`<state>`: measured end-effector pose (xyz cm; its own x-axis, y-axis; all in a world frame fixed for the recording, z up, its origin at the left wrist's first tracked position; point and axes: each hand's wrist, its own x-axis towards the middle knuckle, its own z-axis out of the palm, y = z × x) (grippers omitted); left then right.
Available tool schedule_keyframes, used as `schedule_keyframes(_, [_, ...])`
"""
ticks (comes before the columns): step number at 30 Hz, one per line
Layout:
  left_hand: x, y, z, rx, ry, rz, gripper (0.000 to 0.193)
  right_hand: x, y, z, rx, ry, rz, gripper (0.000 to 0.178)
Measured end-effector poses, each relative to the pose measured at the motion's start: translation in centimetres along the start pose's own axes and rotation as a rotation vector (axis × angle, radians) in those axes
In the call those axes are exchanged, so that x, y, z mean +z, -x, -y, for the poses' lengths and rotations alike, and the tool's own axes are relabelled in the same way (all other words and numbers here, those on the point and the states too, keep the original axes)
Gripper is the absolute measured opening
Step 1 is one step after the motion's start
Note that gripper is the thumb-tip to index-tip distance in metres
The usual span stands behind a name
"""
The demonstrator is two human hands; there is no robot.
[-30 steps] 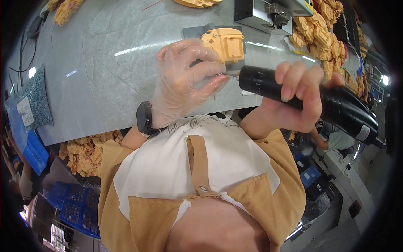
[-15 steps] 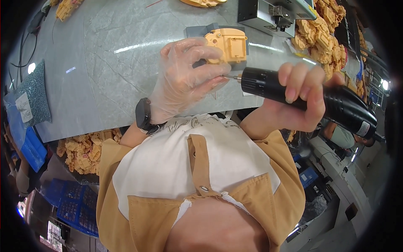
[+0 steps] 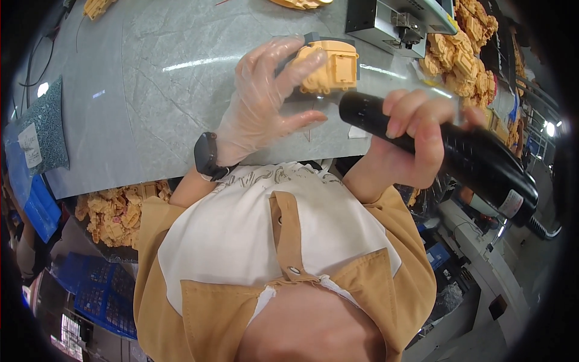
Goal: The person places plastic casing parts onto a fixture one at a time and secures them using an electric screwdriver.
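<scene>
My left hand (image 3: 259, 99), in a thin clear glove, is spread with the thumb well apart from the fingers. Its fingertips overlap the left side of an orange plastic housing (image 3: 338, 66); whether they touch it I cannot tell. The housing lies on a dark grey block (image 3: 311, 38), which shows along its far and right edges. Bare fingers of my right hand (image 3: 416, 130) wrap round a black electric screwdriver (image 3: 482, 163). Its front end points left, just nearer to me than the housing, and its bit is not visible. A cord leaves its back end.
A metal machine (image 3: 392, 27) stands at the far right of the grey table (image 3: 169, 108), beside heaped orange parts (image 3: 464, 54). At left lies a bag of small screws (image 3: 48, 130). More orange parts (image 3: 117, 214) fill a container below the table edge, near a blue crate (image 3: 105, 292).
My left thumb and fingers have parted and come away from the screwdriver's bit. The screwdriver has tilted and shifted slightly left, and its bit has gone out of sight.
</scene>
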<state>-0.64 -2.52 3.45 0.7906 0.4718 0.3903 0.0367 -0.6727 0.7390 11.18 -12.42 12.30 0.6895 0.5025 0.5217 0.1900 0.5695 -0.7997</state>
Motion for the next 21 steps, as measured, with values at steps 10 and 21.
schedule_keyframes(10, [1.7,0.7,2.3,-0.048,-0.033,0.062,0.073,0.7,0.5,-2.1,0.073,0.083,0.003,0.051])
schedule_keyframes(21, [2.2,0.7,2.6,-0.041,-0.096,0.075,0.071,1.1,1.6,-3.5,0.068,0.182,-0.008,0.054])
